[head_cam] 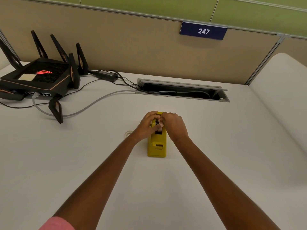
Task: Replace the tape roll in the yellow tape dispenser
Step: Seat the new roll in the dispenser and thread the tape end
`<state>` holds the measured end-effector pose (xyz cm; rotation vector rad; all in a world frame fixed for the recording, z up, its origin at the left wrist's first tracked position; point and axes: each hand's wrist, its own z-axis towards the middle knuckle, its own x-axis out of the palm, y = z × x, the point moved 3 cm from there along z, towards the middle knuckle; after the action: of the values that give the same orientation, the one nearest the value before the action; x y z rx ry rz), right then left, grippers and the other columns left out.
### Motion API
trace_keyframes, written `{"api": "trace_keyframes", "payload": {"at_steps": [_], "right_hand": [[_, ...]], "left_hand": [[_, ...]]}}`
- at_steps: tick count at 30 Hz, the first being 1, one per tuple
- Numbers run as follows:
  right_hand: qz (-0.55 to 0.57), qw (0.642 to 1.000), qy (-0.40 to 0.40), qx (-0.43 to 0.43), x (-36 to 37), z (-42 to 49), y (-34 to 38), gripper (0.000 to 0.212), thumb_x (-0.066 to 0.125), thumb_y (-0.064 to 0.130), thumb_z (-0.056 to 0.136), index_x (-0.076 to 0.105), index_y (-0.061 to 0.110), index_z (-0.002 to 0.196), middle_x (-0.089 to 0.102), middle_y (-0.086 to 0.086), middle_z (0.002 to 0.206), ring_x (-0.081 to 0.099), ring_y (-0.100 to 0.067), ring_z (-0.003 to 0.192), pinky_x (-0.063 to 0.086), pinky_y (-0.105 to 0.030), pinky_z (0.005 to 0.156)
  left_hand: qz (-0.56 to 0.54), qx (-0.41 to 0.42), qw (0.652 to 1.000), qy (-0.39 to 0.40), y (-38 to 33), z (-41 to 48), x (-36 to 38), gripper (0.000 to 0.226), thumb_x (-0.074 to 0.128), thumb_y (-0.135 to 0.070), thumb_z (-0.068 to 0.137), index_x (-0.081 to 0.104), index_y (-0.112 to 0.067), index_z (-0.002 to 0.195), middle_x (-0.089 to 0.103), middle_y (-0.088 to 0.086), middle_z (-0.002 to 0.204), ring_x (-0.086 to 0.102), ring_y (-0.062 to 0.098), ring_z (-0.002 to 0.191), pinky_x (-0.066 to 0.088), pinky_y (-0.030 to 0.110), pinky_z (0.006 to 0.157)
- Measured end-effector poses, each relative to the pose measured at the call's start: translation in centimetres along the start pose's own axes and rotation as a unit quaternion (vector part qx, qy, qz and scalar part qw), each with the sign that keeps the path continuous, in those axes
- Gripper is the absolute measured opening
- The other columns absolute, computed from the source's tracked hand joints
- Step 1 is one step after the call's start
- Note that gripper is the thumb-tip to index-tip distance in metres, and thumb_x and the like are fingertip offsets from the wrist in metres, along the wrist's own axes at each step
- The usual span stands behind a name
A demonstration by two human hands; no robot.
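Note:
The yellow tape dispenser [157, 146] stands on the white desk [83, 155], its cutter end toward me. Both hands meet over its far end. My left hand [147, 126] wraps the left side, thumb pressing on a black hub [156, 124] in the roll slot. My right hand [174, 126] covers the right side, fingertips pinched at the same hub. A pale tape roll [127, 133] lies flat on the desk just left of my left wrist, mostly hidden by it. Whether a roll sits on the hub is hidden by my fingers.
A black router [38, 77] with tall antennas sits at the far left, its power brick [106, 75] and cables [93, 103] running into an open cable slot [182, 90] in the desk. A beige partition with a sign "247" [203, 31] backs the desk.

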<state>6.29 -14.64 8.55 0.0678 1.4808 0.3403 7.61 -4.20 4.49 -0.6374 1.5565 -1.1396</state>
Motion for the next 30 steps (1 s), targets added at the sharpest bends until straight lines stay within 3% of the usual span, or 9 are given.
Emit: {"api": "trace_keyframes", "payload": {"at_steps": [8, 17, 23, 30], "right_hand": [[-0.011, 1.0, -0.003, 0.001, 0.0, 0.1, 0.0, 0.023, 0.05, 0.016, 0.091, 0.055, 0.003, 0.109, 0.065, -0.016, 0.109, 0.06, -0.028, 0.095, 0.047, -0.031, 0.082], [-0.007, 1.0, -0.015, 0.007, 0.1, 0.5, -0.1, 0.021, 0.044, 0.018, 0.094, 0.056, 0.002, 0.1, 0.066, -0.017, 0.103, 0.059, -0.028, 0.089, 0.046, -0.032, 0.077], [0.0, 1.0, -0.013, 0.009, 0.1, 0.3, -0.2, 0.022, 0.048, 0.018, 0.092, 0.056, 0.002, 0.104, 0.066, -0.017, 0.106, 0.06, -0.028, 0.093, 0.047, -0.032, 0.08], [0.008, 1.0, -0.015, 0.0, 0.1, 0.1, -0.2, 0.021, 0.05, 0.018, 0.091, 0.056, 0.002, 0.104, 0.066, -0.017, 0.106, 0.06, -0.028, 0.092, 0.047, -0.032, 0.079]], "left_hand": [[-0.001, -0.005, 1.0, -0.018, 0.1, 0.1, 0.2, 0.035, 0.058, -0.013, 0.084, 0.05, -0.003, 0.116, 0.031, 0.011, 0.144, 0.031, 0.026, 0.132, 0.03, 0.039, 0.108], [-0.017, -0.004, 0.998, -0.061, 0.7, -0.7, 1.0, 0.048, 0.064, -0.014, 0.079, 0.043, -0.01, 0.122, 0.036, 0.011, 0.14, 0.037, 0.026, 0.127, 0.034, 0.037, 0.102], [-0.011, 0.008, 0.999, -0.051, 0.2, -0.3, 0.4, 0.032, 0.052, -0.017, 0.088, 0.047, -0.005, 0.117, 0.037, 0.013, 0.14, 0.035, 0.026, 0.129, 0.034, 0.04, 0.106], [0.008, 0.014, 1.0, -0.023, 0.2, 0.0, 0.3, 0.032, 0.055, -0.012, 0.086, 0.049, -0.003, 0.116, 0.032, 0.013, 0.143, 0.031, 0.026, 0.132, 0.03, 0.042, 0.109]]}}
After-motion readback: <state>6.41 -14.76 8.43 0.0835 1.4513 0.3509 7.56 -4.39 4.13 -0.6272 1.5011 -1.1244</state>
